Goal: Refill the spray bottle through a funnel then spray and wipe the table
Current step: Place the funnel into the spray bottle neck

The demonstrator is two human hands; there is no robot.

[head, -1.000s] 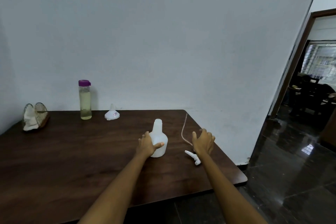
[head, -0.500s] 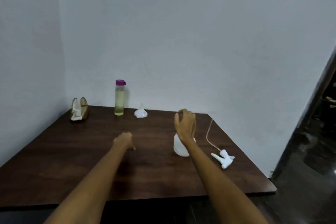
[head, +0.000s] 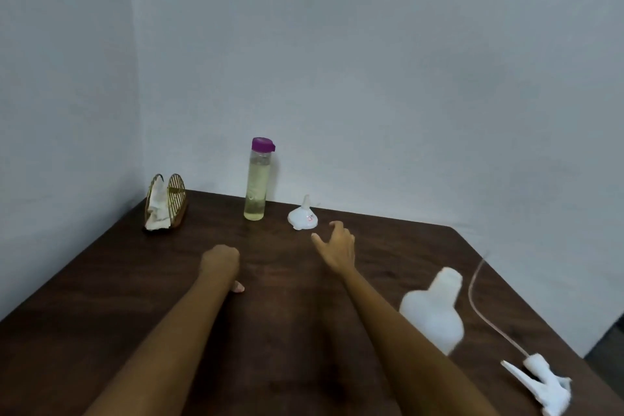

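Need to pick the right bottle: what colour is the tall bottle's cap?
Purple; the cap tops the tall bottle, clearest in the head view.

The dark brown wooden table (head: 101, 280) is showing a smooth, grained top with a faint sheen, and the pale painted wall (head: 371, 78) behind it is looking matt. The white, opaque plastic spray bottle (head: 434, 312), the white plastic trigger head (head: 543, 382) with its thin translucent tube (head: 479, 300) and the small white plastic funnel (head: 303, 217) are all looking smooth and dull. The tall clear plastic bottle with a glossy purple cap (head: 257, 179) is holding pale yellow liquid, while the gold metal wire holder (head: 167, 201) is gripping soft, crumpled white cloth or paper (head: 156, 209).
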